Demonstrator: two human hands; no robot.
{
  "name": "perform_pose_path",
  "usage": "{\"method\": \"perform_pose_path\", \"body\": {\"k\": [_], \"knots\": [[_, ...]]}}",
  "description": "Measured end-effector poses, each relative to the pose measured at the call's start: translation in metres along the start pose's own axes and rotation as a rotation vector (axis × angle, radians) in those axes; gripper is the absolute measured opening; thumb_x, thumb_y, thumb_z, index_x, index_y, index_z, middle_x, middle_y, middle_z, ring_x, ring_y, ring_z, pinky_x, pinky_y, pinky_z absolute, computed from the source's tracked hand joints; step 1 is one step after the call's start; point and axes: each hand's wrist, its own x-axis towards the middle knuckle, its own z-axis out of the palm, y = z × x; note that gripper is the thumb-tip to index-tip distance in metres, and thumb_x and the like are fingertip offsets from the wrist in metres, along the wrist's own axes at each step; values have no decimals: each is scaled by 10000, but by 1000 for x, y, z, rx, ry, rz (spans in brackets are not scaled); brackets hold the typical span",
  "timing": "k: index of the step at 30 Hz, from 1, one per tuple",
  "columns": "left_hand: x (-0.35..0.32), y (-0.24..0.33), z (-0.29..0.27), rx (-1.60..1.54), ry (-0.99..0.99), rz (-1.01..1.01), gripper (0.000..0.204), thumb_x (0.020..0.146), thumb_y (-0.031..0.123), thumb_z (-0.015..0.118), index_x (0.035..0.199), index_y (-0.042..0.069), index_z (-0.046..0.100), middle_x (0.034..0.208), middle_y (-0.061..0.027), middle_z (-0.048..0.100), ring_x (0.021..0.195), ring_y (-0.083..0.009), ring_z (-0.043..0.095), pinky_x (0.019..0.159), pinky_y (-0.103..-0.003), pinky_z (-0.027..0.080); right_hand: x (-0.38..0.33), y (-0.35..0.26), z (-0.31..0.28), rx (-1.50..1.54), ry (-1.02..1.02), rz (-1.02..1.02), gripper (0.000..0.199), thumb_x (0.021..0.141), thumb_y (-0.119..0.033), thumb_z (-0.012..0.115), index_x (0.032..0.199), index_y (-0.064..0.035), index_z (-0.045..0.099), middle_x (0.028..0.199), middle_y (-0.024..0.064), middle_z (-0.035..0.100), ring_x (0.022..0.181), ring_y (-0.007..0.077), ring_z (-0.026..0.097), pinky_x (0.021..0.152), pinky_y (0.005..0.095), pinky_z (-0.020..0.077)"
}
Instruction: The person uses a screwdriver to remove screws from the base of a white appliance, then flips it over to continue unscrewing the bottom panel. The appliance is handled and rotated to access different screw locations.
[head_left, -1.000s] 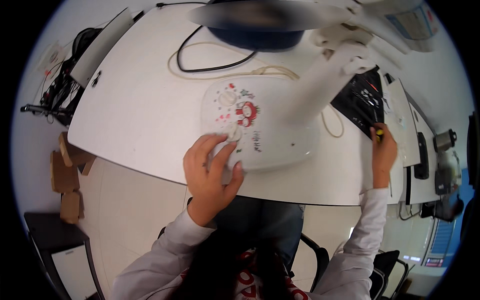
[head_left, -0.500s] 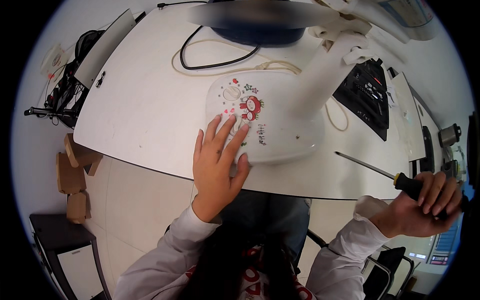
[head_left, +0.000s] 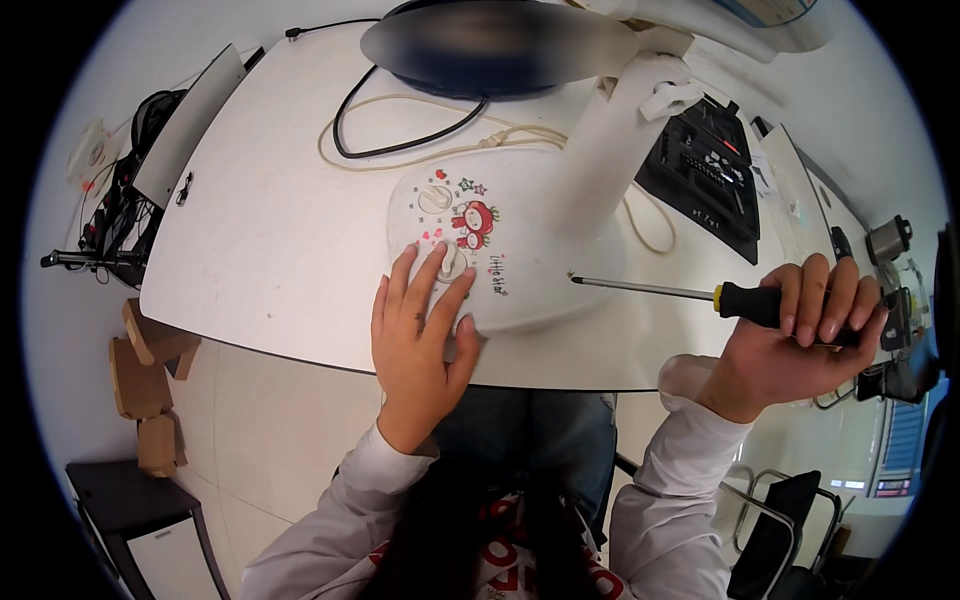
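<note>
Two hands are busy at the white rounded surface. The left hand lies flat and open on the white plastic fan base with red cartoon stickers, near the front edge. The right hand grips a long screwdriver with a black and yellow handle. Its metal tip points at the base, just beside it.

Count, head view: one white fan base with two knobs; one screwdriver; one black tool tray; two cables, one black, one cream; three cardboard boxes on floor.
</note>
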Motion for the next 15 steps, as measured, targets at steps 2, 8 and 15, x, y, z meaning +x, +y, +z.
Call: {"method": "perform_pose_path", "body": {"k": [2,8,15], "knots": [[1,1,0,1,5,0,342,689,27,495,1013,46,603,1186,-142,504,1133,-366,428,908,-427,353,0,2,0,-16,12,-2,272,914,-275,319,692,-121,355,575,-4,373,428,80,349,381,192,314],[0,-1,3,-13,27,14,345,683,26,490,1007,48,607,1179,-149,509,1139,-371,425,906,-420,361,-1,8,1,-58,73,-37,276,912,-277,308,688,-123,354,547,-2,375,393,83,328,330,183,275],[1,1,4,-24,43,21,338,684,20,483,997,42,610,1175,-158,509,1136,-382,428,906,-425,370,-11,7,18,-155,51,-99,289,909,-307,304,681,-136,349,520,13,370,363,97,294,320,193,243]]}}
